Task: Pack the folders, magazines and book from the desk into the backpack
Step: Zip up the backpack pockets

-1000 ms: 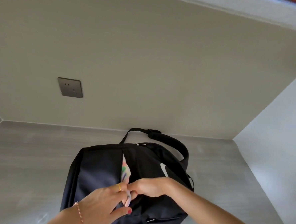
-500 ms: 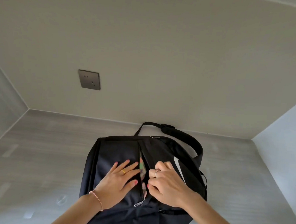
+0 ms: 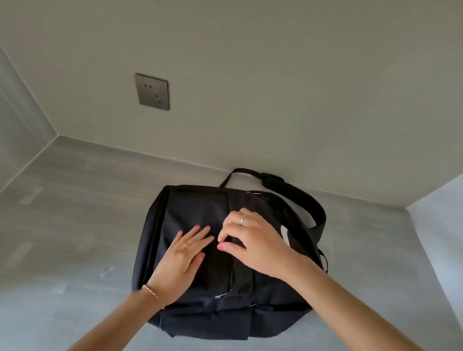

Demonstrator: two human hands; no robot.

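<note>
Backpack (image 3: pixel 190 303): black, lying on the grey wood-grain surface (image 3: pixel 59 219) near the back wall; a padded strap (image 3: pixel 299 198) arches off its far right corner; a white logo mark (image 3: pixel 285 234) shows partly behind the right wrist. A zip line runs down the middle of the upper panel, with a metal pull (image 3: pixel 223 295) at its near end and another small pull at the far top edge. No folder, magazine or book shows outside the bag; whether any lie inside cannot be told.

Left hand (image 3: pixel 184 256): laid flat, palm down, fingers spread a little and pressed on the panel just left of the zip line; grasps nothing. Gold ring on one finger, thin cord bracelet (image 3: pixel 154 295) at the wrist, pink nails.

Right hand (image 3: pixel 253 241): fingers curled, thumb and forefinger pressed together in a pinch at the zip seam, just beside the left fingertips; what lies between them is too small to tell. Silver ring on one finger.

Wall socket (image 3: pixel 152 91): dark metal plate on the beige wall, above and left of the bag
</note>
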